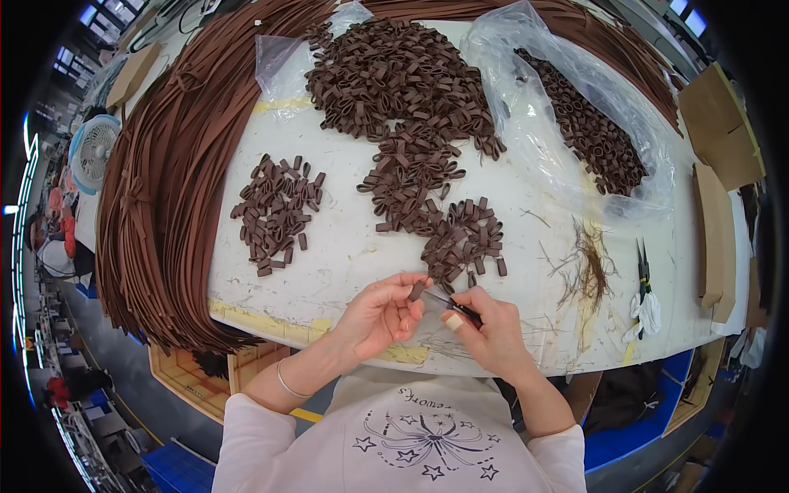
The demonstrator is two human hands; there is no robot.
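Near the table's front edge, my left hand (380, 319) pinches a small brown leather loop (417, 290) between thumb and fingertips. My right hand (491, 330) is closed around a slim metal tool with a black handle (465, 312). Its pointed metal end reaches toward the loop; whether it touches cannot be made out, nor whether it is snips or tweezers. Just beyond both hands lies the front end of a pile of similar brown loops (464, 238), which runs back into a large heap (403, 78). Apart to the left sits a smaller pile of loops (275, 212).
Long brown strips (164, 189) bundle along the left and far edges. A clear plastic bag (526, 107) at the far right holds many loops (588, 127). Thread scraps (593, 267) and dark pointed pliers or scissors (643, 275) lie right. Cardboard boxes (713, 238) stand beyond.
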